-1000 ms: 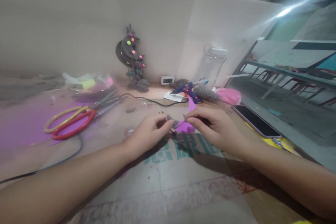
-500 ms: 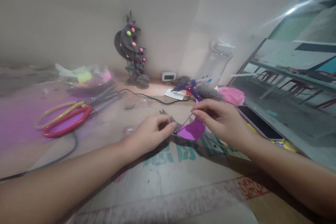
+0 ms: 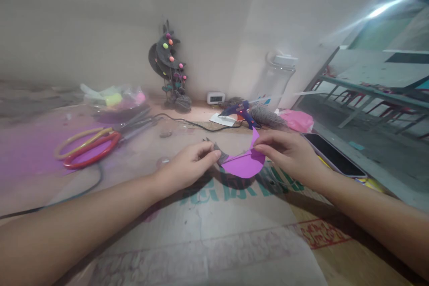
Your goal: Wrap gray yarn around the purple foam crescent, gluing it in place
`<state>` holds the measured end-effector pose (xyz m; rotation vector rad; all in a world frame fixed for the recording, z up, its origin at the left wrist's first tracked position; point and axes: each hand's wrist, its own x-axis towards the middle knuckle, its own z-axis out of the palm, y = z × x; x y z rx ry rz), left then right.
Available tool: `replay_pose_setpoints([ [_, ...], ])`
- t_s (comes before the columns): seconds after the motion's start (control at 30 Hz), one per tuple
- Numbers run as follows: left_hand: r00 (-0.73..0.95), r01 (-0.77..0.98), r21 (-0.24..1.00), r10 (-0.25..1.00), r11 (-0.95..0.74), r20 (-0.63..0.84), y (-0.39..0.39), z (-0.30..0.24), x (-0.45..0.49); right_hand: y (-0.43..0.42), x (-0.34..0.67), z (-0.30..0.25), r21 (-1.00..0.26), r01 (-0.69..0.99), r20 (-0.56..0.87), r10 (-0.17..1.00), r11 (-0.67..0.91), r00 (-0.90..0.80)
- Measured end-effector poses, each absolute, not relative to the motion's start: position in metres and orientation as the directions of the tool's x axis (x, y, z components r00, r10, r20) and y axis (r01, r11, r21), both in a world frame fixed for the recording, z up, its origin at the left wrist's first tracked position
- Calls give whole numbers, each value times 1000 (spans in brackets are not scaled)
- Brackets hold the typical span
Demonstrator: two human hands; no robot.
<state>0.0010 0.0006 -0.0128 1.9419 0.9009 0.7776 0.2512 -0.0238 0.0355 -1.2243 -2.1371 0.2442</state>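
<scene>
table (image 3: 174, 143): clear bottle (image 3: 276, 82) beyond purple crescent (image 3: 243, 167)

2 hands: left (image 3: 203, 159), right (image 3: 284, 149). 1 purple crescent (image 3: 244, 167), 1 grey yarn strand (image 3: 239, 156). 1 each: scissors (image 3: 114, 139), glue gun (image 3: 240, 108), phone (image 3: 335, 154), bottle (image 3: 279, 81), digital clock (image 3: 215, 98), pink bundle (image 3: 298, 120). 1 moon ornament (image 3: 163, 57), at least 6 coloured balls (image 3: 171, 59). 2 tables: near (image 3: 201, 243), background (image 3: 363, 89). Red stools (image 3: 378, 106): several, exact number unclear.

The near tabletop (image 3: 197, 237) leaves room between the forearms (image 3: 100, 216); the purple cutout (image 3: 244, 167) blocks the gap between left hand (image 3: 191, 165) and right hand (image 3: 284, 151); glue gun (image 3: 241, 111) and cord (image 3: 209, 130) bar the way behind.
</scene>
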Motion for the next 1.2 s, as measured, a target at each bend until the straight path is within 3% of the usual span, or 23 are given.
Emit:
replay_pose_setpoints([
  [0.4, 626, 260, 890, 767, -375, 140, 0, -12, 1, -1, 271, 39, -521, 711, 385, 874, 472, -298],
  [0.83, 692, 190, 900, 704, -392, 160, 2, -14, 0, 17, 276, 30, -768, 538, 300, 937, 348, -178],
  [0.97, 691, 199, 890, 703, -409, 169, 2, -14, 0, 18, 278, 24, -710, 613, 281, 938, 346, -203],
  [1.1, 667, 244, 880, 729, -408, 154, 1, -12, 1, 7, 269, 25, -436, 748, 473, 834, 501, -283],
  [1.13, 657, 269, 866, 738, -423, 156, 1, -12, 1, 1, 264, 26, -428, 736, 485, 820, 525, -303],
  [1.2, 646, 312, 834, 745, -455, 165, 1, -11, 1, -13, 253, 29, -566, 668, 397, 870, 483, -292],
])
